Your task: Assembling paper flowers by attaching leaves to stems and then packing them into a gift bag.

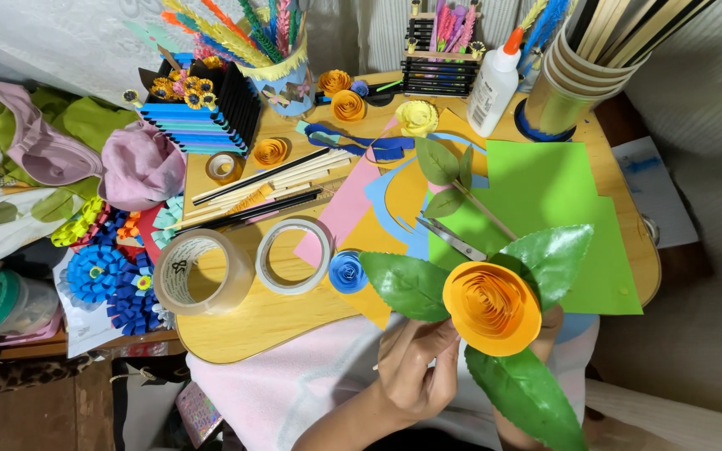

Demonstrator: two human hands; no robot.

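An orange rolled-paper rose with three glossy green leaves is held up over the table's near edge. My left hand pinches the stem just under the left leaf. Most of my right hand is hidden behind the rose and the lower leaf; it seems to hold the flower from behind. Just left of the flower, a small blue paper rose lies on the table.
On the wooden table lie two tape rolls, scissors, green paper sheets, pink and orange paper, a leaf sprig, sticks, a glue bottle, paper cups and several paper flowers. Blue paper flowers sit at the left.
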